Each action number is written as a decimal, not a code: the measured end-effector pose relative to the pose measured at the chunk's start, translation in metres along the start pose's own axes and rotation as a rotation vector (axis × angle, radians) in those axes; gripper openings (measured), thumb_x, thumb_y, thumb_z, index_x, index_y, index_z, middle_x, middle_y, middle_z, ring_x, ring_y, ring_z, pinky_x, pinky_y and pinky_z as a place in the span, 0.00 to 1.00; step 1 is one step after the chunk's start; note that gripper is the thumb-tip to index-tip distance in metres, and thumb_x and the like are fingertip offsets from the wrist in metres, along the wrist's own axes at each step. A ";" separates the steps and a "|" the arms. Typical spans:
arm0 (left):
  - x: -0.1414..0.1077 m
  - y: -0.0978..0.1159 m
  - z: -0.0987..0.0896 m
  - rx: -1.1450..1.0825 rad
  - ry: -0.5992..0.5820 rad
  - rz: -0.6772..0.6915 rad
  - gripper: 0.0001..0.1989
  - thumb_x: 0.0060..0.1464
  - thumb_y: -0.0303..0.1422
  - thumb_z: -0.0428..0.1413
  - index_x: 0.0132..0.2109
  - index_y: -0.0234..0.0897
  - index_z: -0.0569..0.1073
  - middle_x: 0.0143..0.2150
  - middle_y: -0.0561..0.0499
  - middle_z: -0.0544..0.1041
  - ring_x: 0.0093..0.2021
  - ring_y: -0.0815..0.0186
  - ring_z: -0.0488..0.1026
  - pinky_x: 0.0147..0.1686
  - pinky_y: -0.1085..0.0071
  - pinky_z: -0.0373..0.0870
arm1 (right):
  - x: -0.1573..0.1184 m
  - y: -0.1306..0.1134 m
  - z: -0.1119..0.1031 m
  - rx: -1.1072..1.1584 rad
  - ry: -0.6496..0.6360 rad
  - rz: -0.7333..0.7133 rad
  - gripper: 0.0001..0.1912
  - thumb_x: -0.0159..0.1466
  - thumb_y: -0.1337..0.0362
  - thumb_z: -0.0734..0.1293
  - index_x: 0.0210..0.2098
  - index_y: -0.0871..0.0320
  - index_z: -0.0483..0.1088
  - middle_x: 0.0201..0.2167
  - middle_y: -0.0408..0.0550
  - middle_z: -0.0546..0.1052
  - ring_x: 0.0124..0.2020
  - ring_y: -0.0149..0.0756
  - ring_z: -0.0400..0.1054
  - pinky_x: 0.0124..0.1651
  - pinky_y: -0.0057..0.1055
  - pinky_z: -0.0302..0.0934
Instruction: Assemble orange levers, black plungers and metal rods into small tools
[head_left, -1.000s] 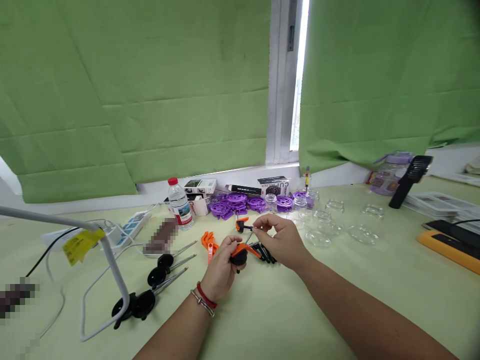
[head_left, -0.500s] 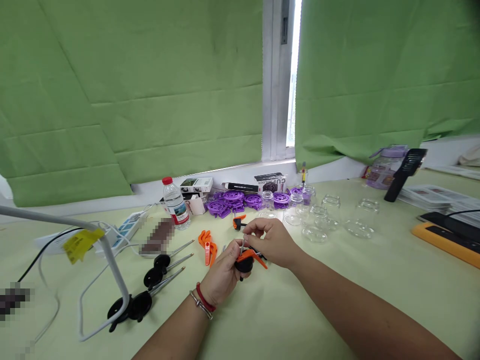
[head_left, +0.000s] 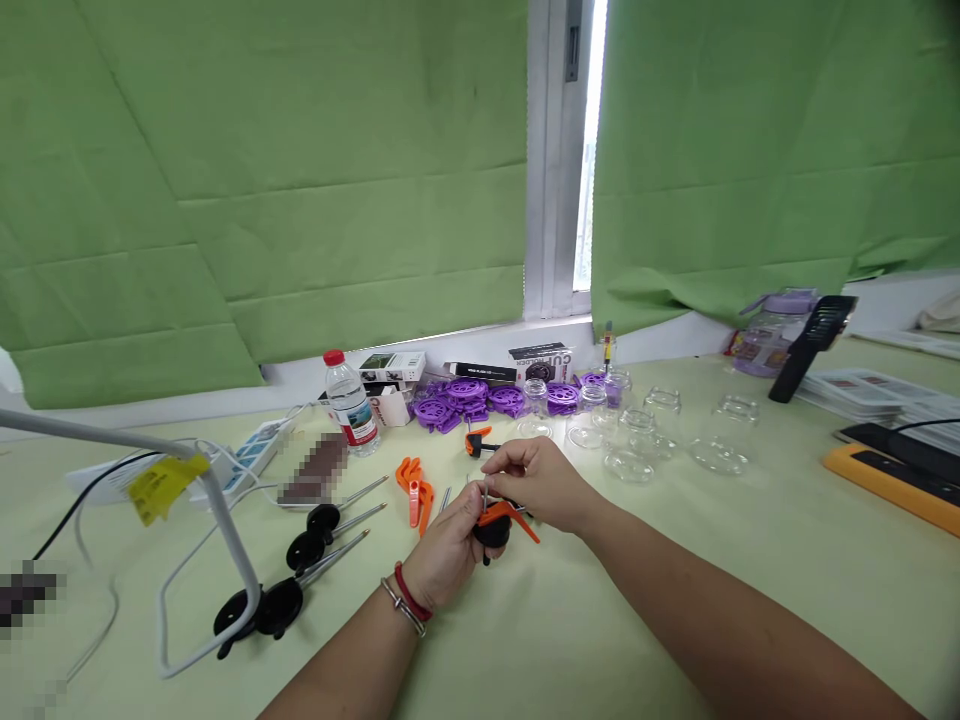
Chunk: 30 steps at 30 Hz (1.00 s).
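Between my two hands is a round black part with an orange lever and a thin metal rod standing up from it. My left hand is closed round the black part's left side. Thumb and fingers of my right hand pinch at the upper end of the rod. Just beyond my hands lies a similar black piece with an orange lever. Several loose orange levers lie to the left of my left hand. Farther left are black round pieces with metal rods.
A water bottle stands at the back left near small boxes. Purple plastic parts are piled by the wall. Clear glass jars stand right of them. A white lamp arm crosses the left side.
The black part with the orange lever has shifted slightly right in my hands. My right fingers stay at the rod. The rest of the table looks the same.
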<state>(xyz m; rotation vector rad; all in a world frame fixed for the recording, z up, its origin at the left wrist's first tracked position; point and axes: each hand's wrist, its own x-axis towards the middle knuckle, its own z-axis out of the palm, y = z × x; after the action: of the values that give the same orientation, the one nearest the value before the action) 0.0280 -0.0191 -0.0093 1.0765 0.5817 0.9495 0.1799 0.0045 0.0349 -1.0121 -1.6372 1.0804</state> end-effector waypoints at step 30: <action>-0.002 0.001 0.004 -0.124 0.012 -0.149 0.18 0.59 0.45 0.47 0.42 0.33 0.67 0.27 0.52 0.67 0.23 0.71 0.64 0.26 0.71 0.61 | 0.002 0.002 0.000 0.269 -0.088 0.175 0.06 0.46 0.70 0.70 0.24 0.60 0.69 0.17 0.39 0.69 0.21 0.28 0.65 0.28 0.27 0.61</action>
<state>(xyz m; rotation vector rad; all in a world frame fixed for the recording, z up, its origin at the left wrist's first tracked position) 0.0298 -0.0222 -0.0073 0.9041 0.5969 0.8511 0.1796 0.0068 0.0338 -0.9525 -1.4419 1.4382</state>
